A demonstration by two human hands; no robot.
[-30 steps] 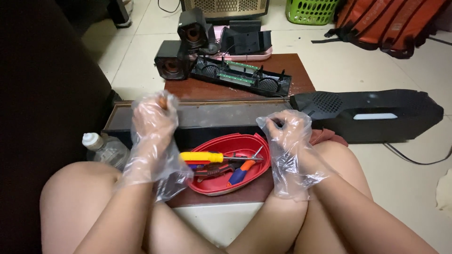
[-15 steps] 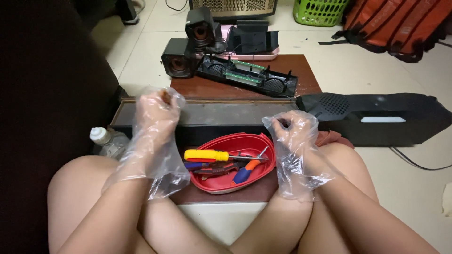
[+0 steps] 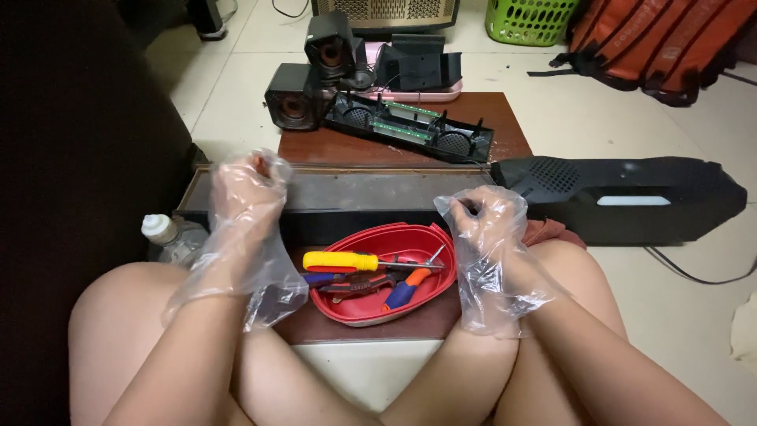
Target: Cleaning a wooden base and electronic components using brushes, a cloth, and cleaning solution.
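Both my hands wear loose clear plastic gloves. My left hand (image 3: 246, 189) is curled into a fist above the long black speaker bar (image 3: 355, 193), holding nothing I can see. My right hand (image 3: 482, 221) is also curled, its fingertips pinched together just right of the red oval tray (image 3: 378, 308); whether a small part sits between them I cannot tell. The tray holds a yellow-handled screwdriver (image 3: 341, 261), a blue-and-orange screwdriver (image 3: 406, 289) and red pliers (image 3: 355, 285). My bare knees frame the tray.
A black speaker housing (image 3: 631, 197) lies to the right with a cable. On the brown board (image 3: 315, 147) behind sit an opened black casing with circuit boards (image 3: 410, 126) and two small black speakers (image 3: 296, 106). A plastic bottle (image 3: 165, 233) stands left. A green basket (image 3: 528, 20) and orange backpack (image 3: 662, 39) lie beyond.
Both fists have lowered slightly and drifted apart; the view has tilted down a little. Nothing was picked up or put down.
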